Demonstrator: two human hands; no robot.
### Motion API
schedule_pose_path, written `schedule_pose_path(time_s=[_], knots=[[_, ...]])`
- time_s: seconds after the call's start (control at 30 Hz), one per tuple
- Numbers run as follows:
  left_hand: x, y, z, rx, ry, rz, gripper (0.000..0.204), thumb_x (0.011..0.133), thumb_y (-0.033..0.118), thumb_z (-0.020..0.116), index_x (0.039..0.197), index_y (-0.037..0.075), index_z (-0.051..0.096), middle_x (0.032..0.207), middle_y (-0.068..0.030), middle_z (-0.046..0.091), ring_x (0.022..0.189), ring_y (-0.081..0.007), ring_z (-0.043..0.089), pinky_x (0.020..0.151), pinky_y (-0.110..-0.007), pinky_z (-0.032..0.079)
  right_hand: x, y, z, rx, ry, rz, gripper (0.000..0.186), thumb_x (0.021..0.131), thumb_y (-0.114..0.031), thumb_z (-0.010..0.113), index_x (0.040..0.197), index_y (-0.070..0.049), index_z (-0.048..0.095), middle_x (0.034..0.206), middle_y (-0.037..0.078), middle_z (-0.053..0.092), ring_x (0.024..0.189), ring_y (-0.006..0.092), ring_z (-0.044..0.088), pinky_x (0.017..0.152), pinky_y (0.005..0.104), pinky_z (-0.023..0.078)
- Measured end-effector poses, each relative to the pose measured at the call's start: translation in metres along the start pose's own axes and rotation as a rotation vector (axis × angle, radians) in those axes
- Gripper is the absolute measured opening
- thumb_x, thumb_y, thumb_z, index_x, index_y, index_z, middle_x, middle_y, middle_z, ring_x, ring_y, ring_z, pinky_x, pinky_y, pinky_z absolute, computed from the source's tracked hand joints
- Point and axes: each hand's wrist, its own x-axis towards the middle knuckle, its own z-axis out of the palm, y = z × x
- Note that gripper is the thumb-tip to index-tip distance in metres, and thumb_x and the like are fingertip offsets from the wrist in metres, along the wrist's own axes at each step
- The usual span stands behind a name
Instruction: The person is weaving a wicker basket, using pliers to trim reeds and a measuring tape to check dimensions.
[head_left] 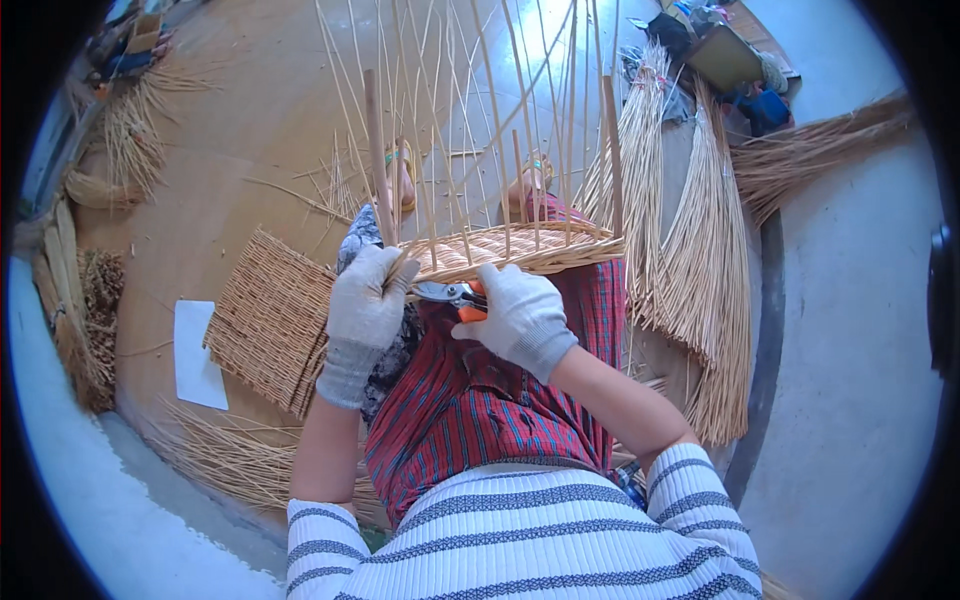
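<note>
A partly woven wicker basket rests across my lap, with long upright stakes and thicker posts at its ends. My left hand, in a pale knit glove with grey cuff, grips the basket's near left corner, fingers curled around the canes there. My right hand, also gloved, is closed on pruning shears with orange handles. Their metal blades lie just below the basket's lower rim, pointing left beside my left hand; whether they touch a cane I cannot tell.
Stacked woven panels and a white sheet lie at left. Long cane bundles line the right, darker ones beyond. Loose canes lie at lower left. A green board and blue objects are at upper right.
</note>
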Motion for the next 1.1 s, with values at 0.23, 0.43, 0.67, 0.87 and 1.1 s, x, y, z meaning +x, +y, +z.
schedule_pose_path(time_s=[0.23, 0.43, 0.67, 0.87, 1.1], knots=[[0.01, 0.013, 0.005, -0.135, -0.128, -0.11, 0.018, 0.096, 0.016, 0.066, 0.094, -0.001, 0.07, 0.076, -0.0021, 0.064, 0.072, -0.0092, 0.056, 0.067, -0.028, 0.048, 0.018, -0.005, -0.006, -0.005, -0.087, -0.031, 0.059, 0.067, -0.045, 0.087, 0.105, -0.007, 0.064, 0.099, 0.015, 0.069, 0.094, 0.0341, 0.068, 0.08, 0.0443, 0.053], [-0.026, -0.043, -0.053, -0.269, 0.216, -0.152, 0.014, 0.096, 0.0, 0.056, 0.102, 0.004, 0.069, 0.093, -0.0028, 0.066, 0.084, -0.0099, 0.06, 0.074, -0.026, 0.05, 0.002, 0.026, -0.021, 0.022, -0.142, -0.156, 0.053, 0.068, -0.041, 0.087, 0.104, -0.011, 0.064, 0.097, 0.014, 0.069, 0.091, 0.0327, 0.069, 0.078, 0.0437, 0.054], [-0.219, -0.218, -0.162, 0.078, 1.043, -0.874, 0.058, 0.093, 0.033, 0.071, 0.137, 0.0, 0.053, 0.117, -0.0144, 0.066, 0.092, -0.0255, 0.063, 0.081, -0.039, 0.055, -0.057, 0.201, 0.027, 0.511, 0.581, 0.376, 0.053, 0.076, -0.041, 0.086, 0.108, -0.007, 0.061, 0.095, 0.014, 0.069, 0.088, 0.0243, 0.069, 0.08, 0.0381, 0.054], [-0.243, -0.188, -0.061, 0.1, 0.685, -0.822, 0.064, 0.094, 0.012, 0.067, 0.149, 0.002, 0.038, 0.146, -0.0209, 0.047, 0.135, -0.0343, 0.046, 0.112, -0.044, 0.038, -0.125, 0.376, 0.244, 0.514, 0.221, 1.151, 0.07, 0.079, -0.057, 0.072, 0.116, 0.001, 0.061, 0.105, 0.023, 0.071, 0.1, 0.0357, 0.069, 0.086, 0.0454, 0.053], [-0.045, -0.012, 0.035, 0.817, -0.018, 0.269, 0.054, 0.086, 0.026, 0.074, 0.134, 0.008, 0.058, 0.124, -0.0144, 0.06, 0.123, -0.034, 0.053, 0.107, -0.047, 0.039, -0.103, 0.352, 0.281, 1.002, 0.722, 0.727, 0.065, 0.089, -0.019, 0.073, 0.143, 0.001, 0.045, 0.139, 0.02, 0.056, 0.132, 0.029, 0.05, 0.114, 0.0373, 0.036]])
